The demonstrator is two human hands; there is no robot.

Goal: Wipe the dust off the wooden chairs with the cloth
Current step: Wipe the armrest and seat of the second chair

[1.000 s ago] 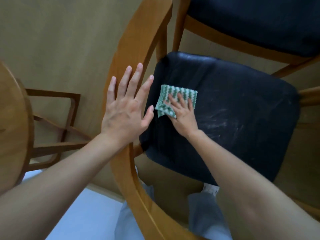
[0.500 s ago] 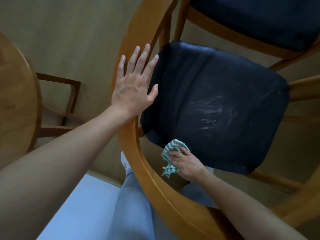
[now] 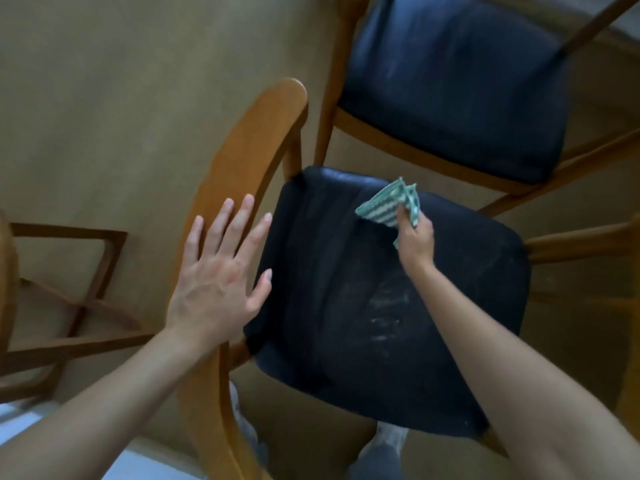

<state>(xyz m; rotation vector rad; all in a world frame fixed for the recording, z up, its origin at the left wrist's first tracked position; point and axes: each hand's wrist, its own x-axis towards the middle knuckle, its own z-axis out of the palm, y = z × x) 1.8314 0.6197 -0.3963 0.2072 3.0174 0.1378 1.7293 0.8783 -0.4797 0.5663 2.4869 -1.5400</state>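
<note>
**Cloth lifted to the far side of the seat, dust streaks not yet wiped**

The green-and-white striped cloth (image 3: 388, 207) is pinched in the fingers of the right hand (image 3: 415, 237), with its folds fanning up and to the left of the knuckles. It sits over the far part of the black seat (image 3: 346, 341), but I cannot tell whether it touches the padding or hangs just above it.

Half a second ago this hand held the bunched cloth low at the seat's near edge, close to the person's legs. Now it has swung out to the far side, so a stroke looks finished and the next one is probably about to start from the top. Pale dust streaks (image 3: 388, 306) show on the seat just below the right wrist, so this chair likely needs at least one more pass.

The left hand (image 3: 221, 282) lies flat on the curved wooden back rail (image 3: 242, 161), fingers spread and straight. It steadies the chair as it did a second ago and holds nothing.

Beyond the right hand stands a second chair (image 3: 450, 81) with the same dark padding and wooden frame, and it looks faintly dusty too. Left of the left hand, a wooden desk (image 3: 5, 271) shows its rounded edge, with crossed supports beneath it. The floor (image 3: 104, 98) is plain tan. The person's grey trousers (image 3: 377, 459) show between the forearms.

No brand, label or writing can be read anywhere.
</note>
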